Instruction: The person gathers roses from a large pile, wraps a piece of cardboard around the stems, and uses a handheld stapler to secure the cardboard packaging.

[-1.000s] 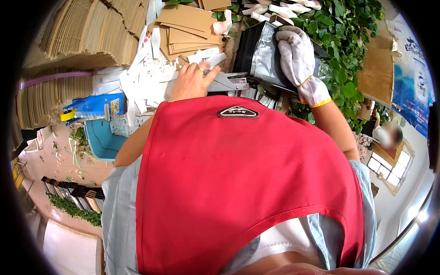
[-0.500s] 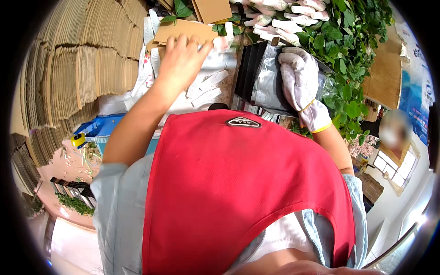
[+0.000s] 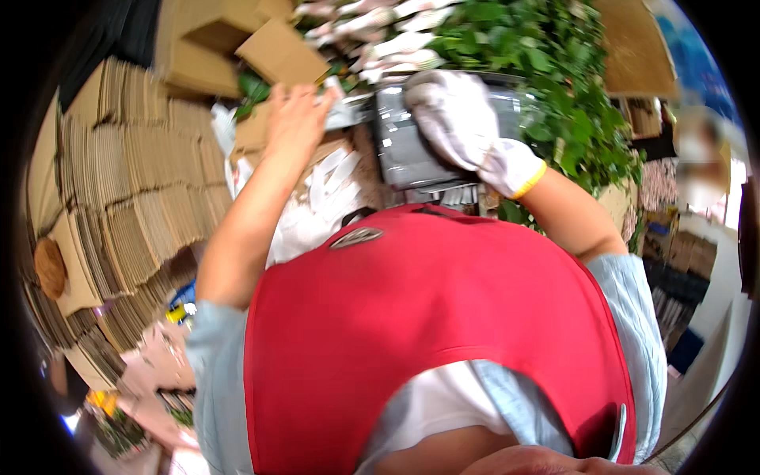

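Observation:
My left hand is bare, its fingers stretched out over brown cardboard at the upper left. White paper or plastic strips lie beside its wrist. A small light piece sits by its fingertips, too blurred to name. My right hand wears a white knit glove with a yellow cuff edge. Its fingers are curled on the top of a black package in shiny clear plastic; the fingertips are hidden.
Tall stacks of flat cardboard stand at the left. A cardboard piece lies beyond my left hand. Flower heads in white net sleeves lie at the far side, with dense green leaves to the right. Another person is at far right.
The view has shifted. The black package shows a flatter, broader top face now, with my gloved right hand farther over it. My left hand still reaches over the cardboard.

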